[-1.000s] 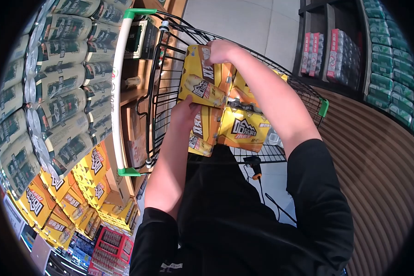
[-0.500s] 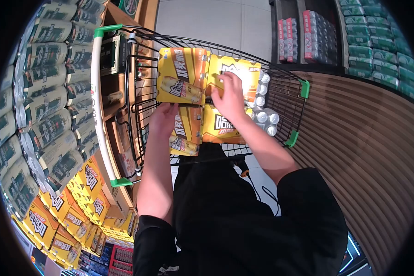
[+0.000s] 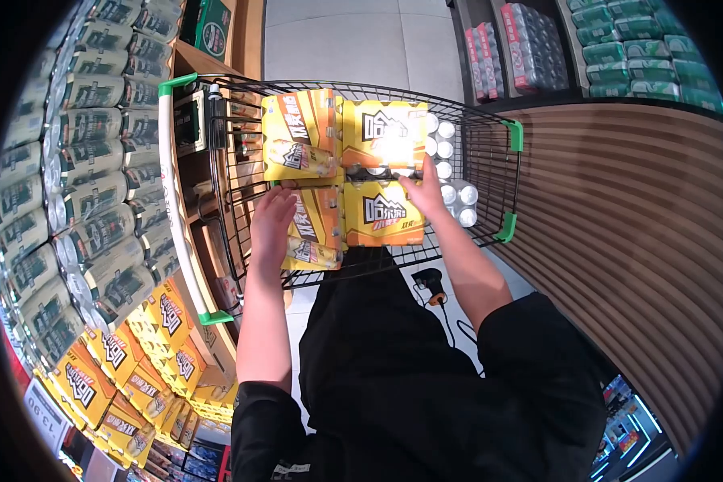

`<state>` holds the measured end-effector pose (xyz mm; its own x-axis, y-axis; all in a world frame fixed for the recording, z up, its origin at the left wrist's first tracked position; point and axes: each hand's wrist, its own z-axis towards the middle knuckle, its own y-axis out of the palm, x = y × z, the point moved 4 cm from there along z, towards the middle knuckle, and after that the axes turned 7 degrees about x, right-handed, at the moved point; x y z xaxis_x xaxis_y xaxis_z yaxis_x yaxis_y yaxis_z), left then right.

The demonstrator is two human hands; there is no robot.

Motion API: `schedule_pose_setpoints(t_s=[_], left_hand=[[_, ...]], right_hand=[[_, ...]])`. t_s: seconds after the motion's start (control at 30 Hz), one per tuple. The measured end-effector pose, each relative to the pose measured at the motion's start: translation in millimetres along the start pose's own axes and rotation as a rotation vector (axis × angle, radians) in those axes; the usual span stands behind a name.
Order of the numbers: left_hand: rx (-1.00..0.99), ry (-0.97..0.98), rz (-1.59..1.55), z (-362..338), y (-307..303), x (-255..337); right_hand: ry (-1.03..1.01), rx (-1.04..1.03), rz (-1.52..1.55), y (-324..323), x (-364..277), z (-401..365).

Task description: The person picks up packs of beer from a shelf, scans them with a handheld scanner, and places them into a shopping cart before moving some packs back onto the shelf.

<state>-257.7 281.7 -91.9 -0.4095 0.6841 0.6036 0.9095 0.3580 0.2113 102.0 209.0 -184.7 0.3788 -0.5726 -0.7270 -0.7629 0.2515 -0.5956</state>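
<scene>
Several yellow-and-orange beer cartons lie side by side in a black wire shopping cart (image 3: 512, 181). My left hand (image 3: 273, 221) rests at the left edge of the lower left carton (image 3: 320, 215), fingers stretched out along its side. By the right ends of the upper right carton (image 3: 377, 132) and the lower right carton (image 3: 381, 210) is my right hand (image 3: 426, 189). Its thumb and index finger are apart, around the gap between those two; the other fingers are partly hidden. The upper left carton (image 3: 299, 120) is untouched. Silver-topped cans (image 3: 446, 149) stand packed at the cart's right end.
Stacked wrapped can packs (image 3: 96, 161) rise on the left, above yellow cartons (image 3: 120, 353). A ribbed wooden panel (image 3: 610, 209) is on the right, under green can packs (image 3: 635, 52). A black device with a cable (image 3: 434, 289) shows beside my legs.
My right hand has come down from the top of the upper right carton to the cartons' right ends. The left hand has shifted slightly down. The cart appears a little further left in view.
</scene>
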Motion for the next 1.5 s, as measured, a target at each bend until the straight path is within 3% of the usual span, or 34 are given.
schedule_pose_setpoints(t_s=[0.07, 0.1, 0.2, 0.27, 0.33, 0.4, 0.47, 0.53, 0.57, 0.6, 0.67, 0.73, 0.77, 0.8, 0.87, 0.9, 1.0, 1.07, 1.13, 1.3, 1.5], left_hand=[[-0.052, 0.089, 0.323, -21.7, -15.1, 4.0], [0.045, 0.113, 0.352, -34.6, -23.3, 1.7], [0.039, 0.401, 0.735, -65.0, -66.6, -11.3], [0.139, 0.578, 1.093, -95.7, -84.9, -20.2], [0.082, 0.714, 1.46, -121.8, -93.2, -26.9], [-0.014, 0.79, 1.776, -137.2, -99.0, -48.0], [0.01, 0.82, 1.849, -137.6, -105.4, -67.5], [0.051, 0.775, 1.844, -139.9, -97.0, -66.1], [0.067, 0.773, 1.836, -140.2, -96.9, -63.9], [0.054, 0.779, 1.763, -140.5, -97.1, -61.9], [0.01, 0.855, 1.554, -152.3, -91.1, -49.1], [0.033, 0.816, 1.084, -158.1, -107.3, -51.7], [0.093, 0.566, 0.896, -161.5, -121.5, -58.8], [0.162, 0.326, 0.689, -168.8, -134.8, -68.3], [0.12, 0.358, 0.623, -194.3, -130.9, -59.6], [0.14, 0.265, 0.66, -203.8, -135.6, -58.8], [0.228, 0.335, 0.701, -220.0, -157.1, -63.7], [0.305, 0.322, 0.611, -228.4, -179.8, -74.8], [0.381, 0.35, 0.555, -237.5, -204.9, -88.9], [0.507, 0.345, 0.493, -276.1, -262.4, -98.5], [0.804, 0.522, 0.547, -350.6, -343.2, -85.0]], right_hand=[[0.027, -0.095, 0.115, -15.1, 1.5, -2.5], [0.015, -0.066, 0.0, -21.2, 4.2, -4.0], [0.011, 0.033, -0.142, -29.4, 3.7, -23.0], [0.192, -0.054, -0.104, -14.1, 19.7, -40.7], [0.085, -0.051, -0.194, -3.8, 21.8, -56.3], [0.037, -0.025, -0.027, -2.7, 23.0, -61.8], [-0.022, -0.077, 0.028, -7.4, 35.3, -47.7], [0.109, -0.296, 0.312, -8.2, 41.9, -41.4], [0.009, -0.135, 0.117, -13.2, 45.8, -42.5], [-0.002, -0.14, 0.112, -22.7, 33.7, -49.5], [-0.021, -0.127, -0.411, -50.4, -3.1, -72.5], [-0.055, -0.46, -0.265, -50.2, -12.9, -93.1], [0.016, -0.711, -0.159, -49.0, -16.4, -108.1], [0.059, -0.987, -0.236, -53.3, -28.8, -126.4], [-0.041, -1.277, -0.651, -62.8, -45.6, -154.5], [0.025, -1.362, -0.713, -64.6, -41.3, -166.6], [0.352, -1.238, -0.791, -72.5, -11.3, -187.4], [0.45, -1.169, -0.72, -64.7, 46.6, -190.7], [0.548, -1.022, -0.544, -64.9, 61.3, -202.2], [0.333, -1.069, -0.688, -11.2, 52.4, -191.7], [0.136, -1.058, -0.795, 41.4, 40.6, -202.9]])
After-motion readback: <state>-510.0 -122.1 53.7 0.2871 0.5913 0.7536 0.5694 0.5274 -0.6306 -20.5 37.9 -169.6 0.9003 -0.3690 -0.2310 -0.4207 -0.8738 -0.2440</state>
